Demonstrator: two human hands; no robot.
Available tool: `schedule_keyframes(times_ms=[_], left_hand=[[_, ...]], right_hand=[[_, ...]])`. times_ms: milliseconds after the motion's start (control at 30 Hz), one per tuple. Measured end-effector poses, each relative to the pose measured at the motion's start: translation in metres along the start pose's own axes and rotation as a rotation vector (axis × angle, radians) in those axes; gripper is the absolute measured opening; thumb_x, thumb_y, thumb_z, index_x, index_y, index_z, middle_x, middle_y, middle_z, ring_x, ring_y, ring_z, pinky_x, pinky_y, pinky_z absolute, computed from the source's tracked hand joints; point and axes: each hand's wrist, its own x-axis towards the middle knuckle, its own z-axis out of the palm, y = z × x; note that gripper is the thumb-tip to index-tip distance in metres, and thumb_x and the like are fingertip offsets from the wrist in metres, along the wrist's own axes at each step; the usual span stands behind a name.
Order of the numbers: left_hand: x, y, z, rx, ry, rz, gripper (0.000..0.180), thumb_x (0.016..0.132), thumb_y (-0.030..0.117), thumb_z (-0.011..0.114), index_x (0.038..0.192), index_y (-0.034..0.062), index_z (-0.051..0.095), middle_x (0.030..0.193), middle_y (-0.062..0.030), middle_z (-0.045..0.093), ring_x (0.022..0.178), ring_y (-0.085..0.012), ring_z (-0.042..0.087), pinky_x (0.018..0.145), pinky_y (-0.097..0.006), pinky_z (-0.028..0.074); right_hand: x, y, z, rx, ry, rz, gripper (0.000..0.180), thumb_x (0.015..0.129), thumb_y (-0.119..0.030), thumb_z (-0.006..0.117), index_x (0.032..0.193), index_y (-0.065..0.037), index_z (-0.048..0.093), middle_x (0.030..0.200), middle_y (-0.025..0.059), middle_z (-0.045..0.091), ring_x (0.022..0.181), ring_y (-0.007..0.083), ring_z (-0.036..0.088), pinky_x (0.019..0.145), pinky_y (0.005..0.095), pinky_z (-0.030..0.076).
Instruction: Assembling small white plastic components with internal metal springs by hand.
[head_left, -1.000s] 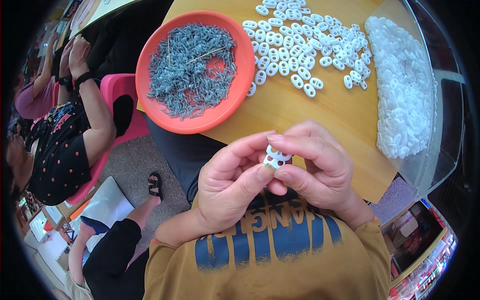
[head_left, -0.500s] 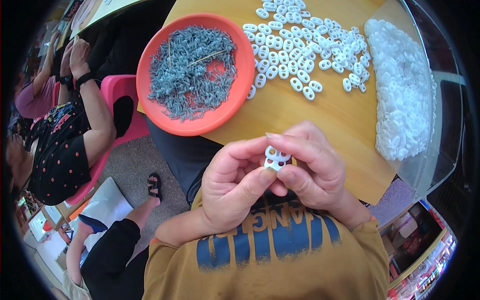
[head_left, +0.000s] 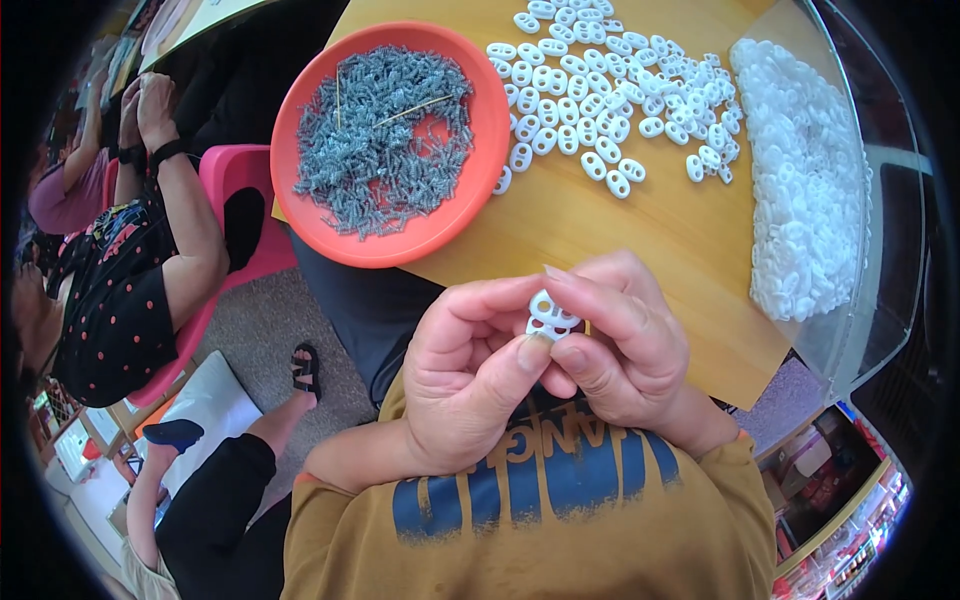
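My left hand and my right hand meet over the near edge of a wooden table, both pinching a small white plastic piece with two holes between thumbs and fingertips. Beyond them an orange-red bowl holds a heap of small grey screws. To its right lie several loose white oval pieces spread on the table.
A clear bag of more white pieces lies along the table's right edge. At the left a seated person in a black dotted top sits by a pink chair. A sandalled foot rests on the floor.
The hands have stayed close together on the white piece, with the fingers shifting slightly around it. The view has drifted a little.
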Motion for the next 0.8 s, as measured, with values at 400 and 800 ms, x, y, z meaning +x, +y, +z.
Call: schedule_keyframes(times_ms=[400, 800], left_hand=[[0.0024, 0.0033, -0.0031, -0.039, -0.002, -0.076, 0.030, 0.084, -0.003, 0.050, 0.112, 0.0020, 0.041, 0.090, -0.0101, 0.056, 0.067, -0.0101, 0.056, 0.060, -0.021, 0.048], [0.0027, 0.0054, -0.0034, 0.003, 0.051, -0.145, 0.029, 0.083, -0.001, 0.052, 0.110, 0.0006, 0.041, 0.086, -0.0086, 0.055, 0.066, -0.0097, 0.055, 0.060, -0.020, 0.048]], right_hand=[[0.0023, -0.0017, -0.0063, 0.008, -0.041, 0.096, 0.027, 0.087, -0.012, 0.048, 0.109, 0.002, 0.055, 0.091, 0.0100, 0.053, 0.078, 0.0139, 0.050, 0.069, 0.0246, 0.041], [0.0027, -0.0011, -0.0054, -0.006, -0.023, 0.151, 0.021, 0.086, -0.008, 0.049, 0.103, 0.001, 0.058, 0.085, 0.0083, 0.055, 0.073, 0.0127, 0.051, 0.063, 0.0238, 0.041]])
